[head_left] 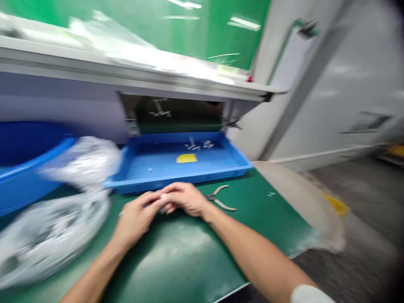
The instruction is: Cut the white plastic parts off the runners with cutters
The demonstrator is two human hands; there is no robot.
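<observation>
My left hand and my right hand meet over the green mat, just in front of a shallow blue tray. Both hands have their fingers curled together around something small that the blur hides. A pair of pliers lies on the mat right behind my right hand. Inside the tray lie a yellow slip and a few small pale parts.
Two clear plastic bags of parts lie at the left, beside a deep blue bin. A machine opening with a dark conveyor sits behind the tray. The table's right edge drops to a grey floor.
</observation>
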